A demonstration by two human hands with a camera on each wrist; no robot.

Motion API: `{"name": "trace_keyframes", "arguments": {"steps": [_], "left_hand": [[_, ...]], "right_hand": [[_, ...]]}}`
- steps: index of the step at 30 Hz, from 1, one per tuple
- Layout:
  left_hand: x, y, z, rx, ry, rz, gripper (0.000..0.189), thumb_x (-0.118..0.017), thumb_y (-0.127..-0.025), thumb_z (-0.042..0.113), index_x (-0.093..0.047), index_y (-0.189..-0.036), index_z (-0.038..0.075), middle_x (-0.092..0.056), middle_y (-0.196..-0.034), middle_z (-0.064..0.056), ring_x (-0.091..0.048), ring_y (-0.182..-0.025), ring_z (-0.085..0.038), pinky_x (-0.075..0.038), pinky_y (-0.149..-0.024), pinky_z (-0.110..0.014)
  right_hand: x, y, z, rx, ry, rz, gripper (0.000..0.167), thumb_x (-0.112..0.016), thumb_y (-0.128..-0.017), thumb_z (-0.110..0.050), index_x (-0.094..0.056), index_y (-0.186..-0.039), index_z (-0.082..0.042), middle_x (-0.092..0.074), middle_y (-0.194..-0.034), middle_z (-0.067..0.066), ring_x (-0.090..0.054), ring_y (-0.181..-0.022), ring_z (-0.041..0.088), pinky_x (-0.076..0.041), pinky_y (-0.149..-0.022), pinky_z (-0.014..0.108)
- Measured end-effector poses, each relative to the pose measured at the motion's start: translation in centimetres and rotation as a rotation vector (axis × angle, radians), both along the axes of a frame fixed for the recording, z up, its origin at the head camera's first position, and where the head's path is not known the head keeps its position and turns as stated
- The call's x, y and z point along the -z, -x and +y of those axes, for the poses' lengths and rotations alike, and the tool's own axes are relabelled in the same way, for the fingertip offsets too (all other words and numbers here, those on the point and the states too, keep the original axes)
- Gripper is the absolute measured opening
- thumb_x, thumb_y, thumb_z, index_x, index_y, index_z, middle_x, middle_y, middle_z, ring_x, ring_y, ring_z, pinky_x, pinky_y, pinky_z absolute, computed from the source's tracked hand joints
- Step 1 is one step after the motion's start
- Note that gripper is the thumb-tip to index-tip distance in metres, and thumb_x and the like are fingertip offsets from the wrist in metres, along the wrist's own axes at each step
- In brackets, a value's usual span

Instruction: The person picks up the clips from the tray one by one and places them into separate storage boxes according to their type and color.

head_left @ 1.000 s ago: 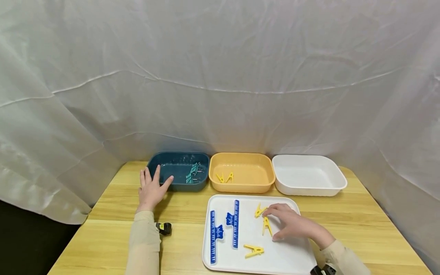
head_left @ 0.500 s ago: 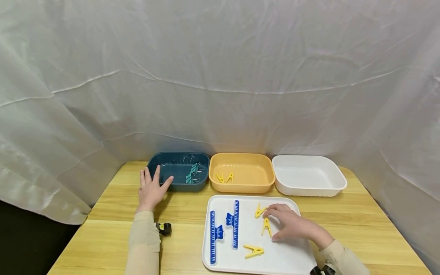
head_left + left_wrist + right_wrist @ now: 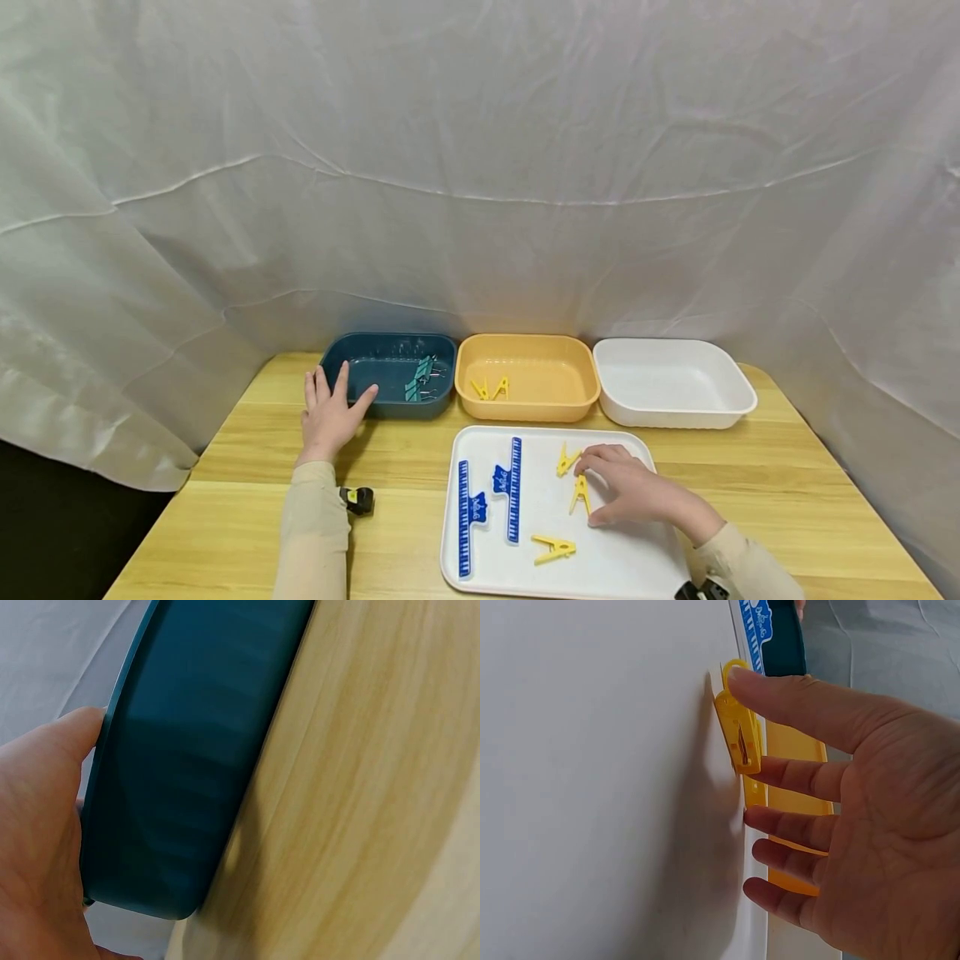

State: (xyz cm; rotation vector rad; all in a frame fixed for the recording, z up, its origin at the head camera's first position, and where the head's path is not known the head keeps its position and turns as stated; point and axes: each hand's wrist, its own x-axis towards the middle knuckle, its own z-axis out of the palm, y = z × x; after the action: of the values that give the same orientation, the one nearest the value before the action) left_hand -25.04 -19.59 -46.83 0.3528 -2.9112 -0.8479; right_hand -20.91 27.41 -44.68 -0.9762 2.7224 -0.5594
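My left hand (image 3: 327,421) rests on the near left rim of a dark teal bin (image 3: 390,410), fingers spread and fairly straight. In the left wrist view its thumb (image 3: 79,727) touches that rim. My right hand (image 3: 633,487) is over the white tray (image 3: 615,567), thumb and index finger at opposite ends of a yellow clothespin (image 3: 580,495) in a light pinch; the other fingers stay extended. A second yellow clothespin (image 3: 566,459) lies just beyond the fingertips. Another yellow clothespin (image 3: 555,548) lies nearer the tray's front. Two long blue clips with a piano-key pattern (image 3: 463,517) lie on the tray's left side.
Teal binder clips (image 3: 422,379) lie inside the teal bin. Beside it, a yellow bin (image 3: 528,410) holds two yellow clothespins (image 3: 491,388). A white bin (image 3: 678,415) stands at the right of the row. A pale curtain (image 3: 480,208) hangs behind the wooden table (image 3: 787,492).
My right thumb has shifted slightly left, and the legs of the clothespin have swung a little left with it. My left hand stays on the teal bin's rim.
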Motion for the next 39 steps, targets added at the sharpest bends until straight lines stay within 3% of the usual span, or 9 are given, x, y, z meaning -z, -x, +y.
{"name": "trace_keyframes", "arguments": {"steps": [16,32,39], "left_hand": [[-0.35,0.08,-0.05,0.008,0.002,-0.002,0.09,-0.034,-0.091,0.074,-0.001,-0.159,0.023,0.025,-0.161,-0.016,0.024,-0.148,-0.04,-0.008,-0.109,-0.078],[-0.02,0.03,-0.1,-0.002,0.006,-0.004,0.088,-0.037,-0.093,0.07,-0.002,-0.159,0.023,0.024,-0.161,-0.016,0.023,-0.148,-0.039,-0.009,-0.109,-0.077],[-0.01,0.03,-0.11,-0.004,0.01,0.002,0.089,-0.037,-0.093,0.071,-0.003,-0.159,0.022,0.022,-0.161,-0.017,0.02,-0.149,-0.041,-0.009,-0.109,-0.078]], "right_hand": [[-0.16,0.28,-0.21,0.043,-0.04,-0.045,0.053,-0.087,-0.067,-0.031,-0.061,-0.112,-0.017,-0.051,-0.137,0.018,-0.042,-0.13,0.043,-0.035,-0.105,0.065],[-0.04,0.26,-0.43,-0.014,-0.038,0.101,0.049,-0.087,-0.063,-0.026,-0.064,-0.103,-0.011,-0.057,-0.126,0.012,-0.048,-0.122,0.037,-0.04,-0.101,0.059],[-0.32,0.4,-0.38,0.023,-0.04,0.098,0.051,-0.087,-0.062,-0.028,-0.064,-0.105,-0.012,-0.056,-0.129,0.015,-0.046,-0.125,0.04,-0.039,-0.102,0.062]]}}
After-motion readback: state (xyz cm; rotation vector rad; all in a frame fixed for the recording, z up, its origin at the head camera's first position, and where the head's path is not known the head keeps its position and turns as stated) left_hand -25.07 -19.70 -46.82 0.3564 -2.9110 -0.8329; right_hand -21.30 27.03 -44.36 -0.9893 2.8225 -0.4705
